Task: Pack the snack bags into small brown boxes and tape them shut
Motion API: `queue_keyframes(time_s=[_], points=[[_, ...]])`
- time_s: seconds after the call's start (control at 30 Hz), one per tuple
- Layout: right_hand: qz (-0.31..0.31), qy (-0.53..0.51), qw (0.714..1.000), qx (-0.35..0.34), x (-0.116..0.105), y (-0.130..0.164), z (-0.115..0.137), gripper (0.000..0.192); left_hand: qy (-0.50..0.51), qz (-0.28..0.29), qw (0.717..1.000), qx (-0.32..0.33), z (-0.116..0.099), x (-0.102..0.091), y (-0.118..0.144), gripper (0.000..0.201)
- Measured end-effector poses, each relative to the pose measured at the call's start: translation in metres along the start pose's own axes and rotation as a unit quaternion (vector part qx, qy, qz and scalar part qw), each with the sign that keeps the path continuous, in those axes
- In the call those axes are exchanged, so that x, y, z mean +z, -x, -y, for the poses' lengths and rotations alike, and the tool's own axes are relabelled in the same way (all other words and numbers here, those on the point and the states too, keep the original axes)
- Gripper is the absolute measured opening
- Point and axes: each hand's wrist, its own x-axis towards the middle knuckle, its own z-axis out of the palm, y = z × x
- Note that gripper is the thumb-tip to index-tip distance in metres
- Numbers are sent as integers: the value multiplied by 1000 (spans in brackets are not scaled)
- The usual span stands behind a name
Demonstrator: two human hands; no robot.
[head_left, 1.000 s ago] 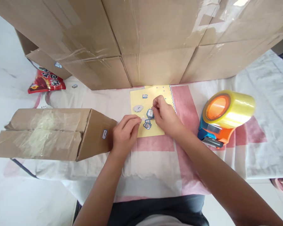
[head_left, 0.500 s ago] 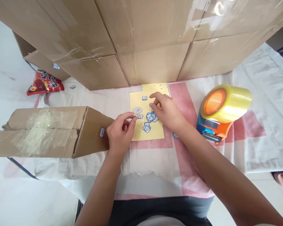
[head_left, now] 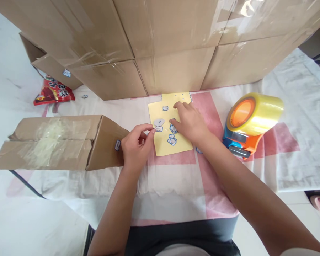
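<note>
A yellow sheet of paper [head_left: 160, 147] lies on the cloth, slightly turned. My left hand [head_left: 137, 144] is at its left edge, thumb and forefinger pinched on a small white paper cutout with a blue outline [head_left: 159, 129]. Just behind that piece lies a larger pale rounded cutout [head_left: 159, 122]. My right hand [head_left: 190, 120] rests over the sheet's right side, thumb and fingers apart, nothing seen between them. Beside its thumb is a cluster of blue-outlined cutouts [head_left: 173, 127], partly covered. Nearer me sit a few overlapping cutouts [head_left: 172, 139]; another small stack [head_left: 165, 108] lies farther back.
Large taped cardboard boxes [head_left: 176, 73] form a wall behind the paper. A smaller carton [head_left: 105, 145] stands close left of my left hand. To the right is a tape dispenser with yellow tape [head_left: 266, 115]. At far left lies a red snack packet [head_left: 54, 93].
The yellow sheet has turned a little, its near edge shifting right with the cutouts on it. My right hand's fingers have spread and lowered onto the sheet. My left hand keeps its pinch.
</note>
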Motion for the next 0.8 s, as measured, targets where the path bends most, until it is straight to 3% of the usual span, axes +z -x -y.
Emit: queue_keyframes(time_s=[0.17, 0.23, 0.37, 0.57, 0.7, 0.8], points=[[-67, -42, 997, -22, -14, 0, 0, 9, 8, -17, 999, -36, 0, 0, 0, 12], [-85, -91, 989, -77, -22, 3, 9, 17, 20, -25, 998, -47, 0, 0, 1, 14], [-22, -248, 951, -181, -26, 11, 25, 18, 77, -34, 994, -76, -3, -2, 2, 18], [30, -377, 907, -186, -8, 15, 30, 12, 168, -47, 978, -117, -7, -6, -2, 21], [38, -389, 903, -181, -8, 14, 32, 13, 175, -19, 977, -121, -16, -13, 5, 27], [46, -368, 913, -169, -11, 16, 36, 15, 143, 12, 986, -85, -31, -36, 25, 43]])
